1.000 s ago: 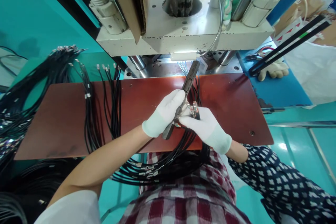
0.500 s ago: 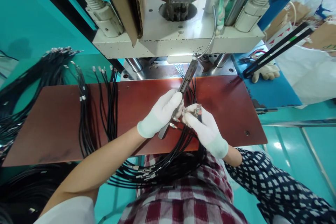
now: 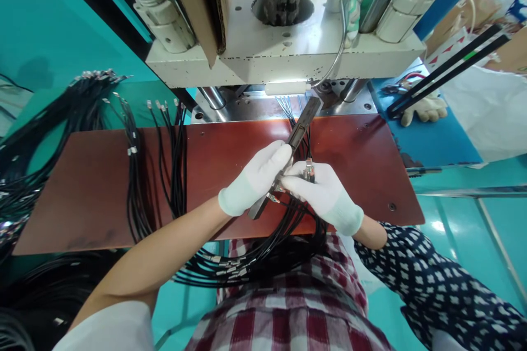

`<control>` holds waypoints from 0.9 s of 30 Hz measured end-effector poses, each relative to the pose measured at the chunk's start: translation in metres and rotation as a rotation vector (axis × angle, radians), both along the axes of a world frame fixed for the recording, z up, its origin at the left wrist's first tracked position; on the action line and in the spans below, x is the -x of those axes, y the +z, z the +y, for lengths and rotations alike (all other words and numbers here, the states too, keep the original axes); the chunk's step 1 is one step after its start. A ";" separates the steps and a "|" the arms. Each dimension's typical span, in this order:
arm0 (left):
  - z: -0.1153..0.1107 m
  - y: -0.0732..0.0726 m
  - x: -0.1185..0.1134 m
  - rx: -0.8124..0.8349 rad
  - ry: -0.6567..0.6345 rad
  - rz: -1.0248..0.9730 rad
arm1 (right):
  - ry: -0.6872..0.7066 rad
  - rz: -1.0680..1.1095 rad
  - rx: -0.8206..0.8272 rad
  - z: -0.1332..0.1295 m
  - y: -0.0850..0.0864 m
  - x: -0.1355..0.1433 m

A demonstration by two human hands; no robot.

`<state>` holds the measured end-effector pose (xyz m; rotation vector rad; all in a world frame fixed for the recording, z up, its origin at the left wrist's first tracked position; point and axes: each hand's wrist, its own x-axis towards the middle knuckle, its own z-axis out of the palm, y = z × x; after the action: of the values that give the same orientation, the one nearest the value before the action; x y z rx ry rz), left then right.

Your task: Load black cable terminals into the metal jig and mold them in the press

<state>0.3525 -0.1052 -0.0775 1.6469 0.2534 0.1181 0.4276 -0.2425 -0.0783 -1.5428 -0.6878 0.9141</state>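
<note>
My left hand (image 3: 257, 178), in a white glove, is closed round a dark metal bar (image 3: 303, 123) with slots along it, held slanting over the reddish-brown board. My right hand (image 3: 323, 192), gloved too, pinches a cable's small metal connector against the bar beside the left fingers. Another metal connector (image 3: 308, 171) shows above the right hand's knuckles. Near the bar's lower end, a connector (image 3: 272, 197) on a black cable sits at its edge. Black cables (image 3: 284, 230) run from under the hands and curve down across my lap. The fingertips partly hide the pinched connector.
A white press plate (image 3: 284, 63) stands beyond the brown board (image 3: 90, 192). Bundled black cables (image 3: 175, 170) lie on the board's left, with more cables (image 3: 69, 115) further left. Black rods (image 3: 448, 74) and a spare glove (image 3: 424, 109) are on the blue surface at right.
My right hand has moved slightly left, closer to the bar, with the pinched connector now against it. The bar's upper end has shifted a little right. The whole view has shifted slightly.
</note>
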 end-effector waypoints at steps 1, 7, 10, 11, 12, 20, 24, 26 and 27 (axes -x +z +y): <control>-0.001 0.000 0.000 -0.106 0.039 0.000 | -0.023 -0.042 0.035 0.001 -0.001 0.001; -0.002 -0.005 0.002 -0.300 0.089 0.008 | 0.030 -0.393 0.236 -0.006 -0.001 -0.005; 0.004 -0.008 0.001 0.002 -0.016 0.036 | 0.078 -0.350 0.308 -0.018 0.008 -0.014; 0.005 -0.008 0.001 0.063 -0.038 0.044 | 0.071 -0.287 0.297 -0.022 0.011 -0.016; 0.007 -0.008 0.000 0.100 -0.056 0.045 | 0.060 -0.216 0.272 -0.026 0.012 -0.018; 0.008 -0.006 0.000 0.184 -0.094 0.050 | 0.063 0.015 0.034 -0.041 0.006 -0.020; 0.008 -0.005 -0.001 0.183 -0.099 0.050 | 0.135 0.006 0.053 -0.048 0.002 -0.023; 0.009 -0.005 -0.001 0.193 -0.107 0.054 | 0.164 0.122 0.039 -0.052 -0.001 -0.026; 0.009 -0.006 -0.001 0.197 -0.110 0.052 | 0.152 0.164 0.031 -0.053 -0.004 -0.027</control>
<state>0.3531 -0.0964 -0.0834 1.4656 0.2070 -0.0327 0.4541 -0.2959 -0.0820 -1.4382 -0.6820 1.1559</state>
